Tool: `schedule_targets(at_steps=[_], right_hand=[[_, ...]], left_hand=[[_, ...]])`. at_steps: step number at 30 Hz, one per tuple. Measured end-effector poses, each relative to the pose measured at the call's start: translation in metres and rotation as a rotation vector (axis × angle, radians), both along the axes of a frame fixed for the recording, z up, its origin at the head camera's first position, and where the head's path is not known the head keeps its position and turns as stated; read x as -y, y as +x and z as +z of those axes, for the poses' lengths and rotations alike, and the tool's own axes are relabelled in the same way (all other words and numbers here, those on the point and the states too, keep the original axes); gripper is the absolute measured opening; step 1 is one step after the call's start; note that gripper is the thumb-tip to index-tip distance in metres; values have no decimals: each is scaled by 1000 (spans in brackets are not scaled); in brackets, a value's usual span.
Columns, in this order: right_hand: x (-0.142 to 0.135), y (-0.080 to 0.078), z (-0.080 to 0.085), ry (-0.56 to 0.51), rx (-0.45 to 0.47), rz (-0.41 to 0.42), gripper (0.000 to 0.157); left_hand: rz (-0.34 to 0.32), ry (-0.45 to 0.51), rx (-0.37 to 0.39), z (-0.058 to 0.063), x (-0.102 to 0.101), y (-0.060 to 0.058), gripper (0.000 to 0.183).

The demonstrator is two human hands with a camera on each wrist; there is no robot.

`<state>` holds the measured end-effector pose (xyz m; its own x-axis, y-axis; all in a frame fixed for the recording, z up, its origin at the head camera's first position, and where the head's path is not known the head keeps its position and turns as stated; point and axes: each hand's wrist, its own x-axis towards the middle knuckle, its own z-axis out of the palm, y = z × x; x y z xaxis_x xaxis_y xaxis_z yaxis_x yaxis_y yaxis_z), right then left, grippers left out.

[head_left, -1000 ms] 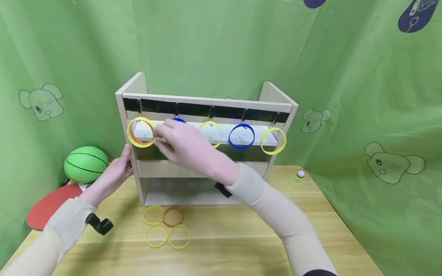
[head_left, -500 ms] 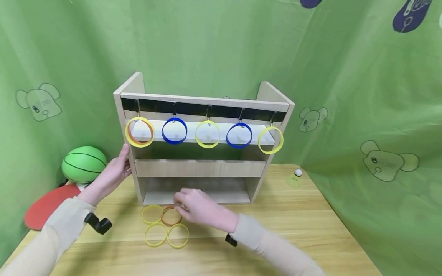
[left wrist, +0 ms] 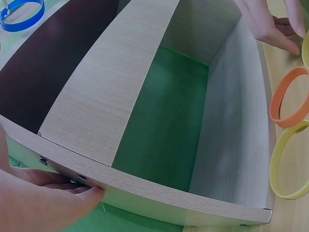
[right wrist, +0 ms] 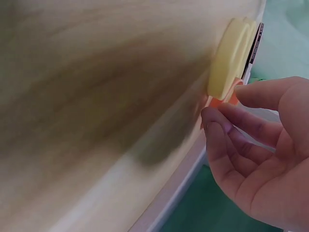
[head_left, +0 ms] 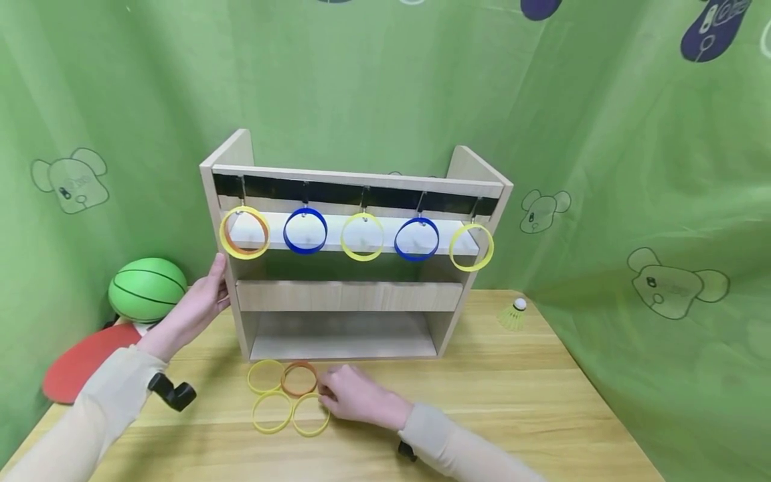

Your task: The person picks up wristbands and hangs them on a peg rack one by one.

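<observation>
My left hand (head_left: 201, 298) rests against the left side panel of a small wooden shelf (head_left: 349, 296). In the left wrist view its fingers (left wrist: 89, 195) press flat on the panel's outer face. Low over the table, my right hand (head_left: 364, 399) is at the right edge of a yellow ring (head_left: 310, 436), next to an orange ring (head_left: 299, 396). The right wrist view shows its thumb (right wrist: 256, 94) and fingers apart, close to the rings, with nothing gripped. Two more yellow rings lie to the left. Several hooks on the shelf front carry yellow and blue rings (head_left: 305, 252), the leftmost with orange behind yellow.
A green ball (head_left: 147, 290) and a red paddle (head_left: 84, 365) lie at the left of the table. A shuttlecock (head_left: 514, 314) stands at the far right. Green printed curtain (head_left: 361, 80) surrounds the wooden table (head_left: 512, 415).
My right hand has come down from the leftmost hook to the rings on the table, then slightly lower to the yellow ring's right edge. The left hand stays on the shelf side.
</observation>
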<state>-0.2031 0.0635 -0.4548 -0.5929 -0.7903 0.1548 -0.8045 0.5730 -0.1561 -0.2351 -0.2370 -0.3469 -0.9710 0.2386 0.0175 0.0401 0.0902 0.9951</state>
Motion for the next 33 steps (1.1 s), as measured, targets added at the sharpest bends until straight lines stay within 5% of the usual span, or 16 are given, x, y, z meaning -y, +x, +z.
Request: schedule_targets(at_steps=[11, 20, 26, 33], right_hand=[[2, 0, -9, 75, -23, -45, 8], [-2, 0, 2, -30, -48, 43, 5], [-6, 1, 28, -101, -120, 115, 7], [-12, -1, 78, -172, -245, 168, 3]], left_hand=[[-5, 4, -5, -2, 0, -2, 97], [-10, 8, -12, -4, 2, -3, 99], [3, 21, -19, -4, 2, -2, 100], [-6, 14, -6, -2, 0, -1, 93]])
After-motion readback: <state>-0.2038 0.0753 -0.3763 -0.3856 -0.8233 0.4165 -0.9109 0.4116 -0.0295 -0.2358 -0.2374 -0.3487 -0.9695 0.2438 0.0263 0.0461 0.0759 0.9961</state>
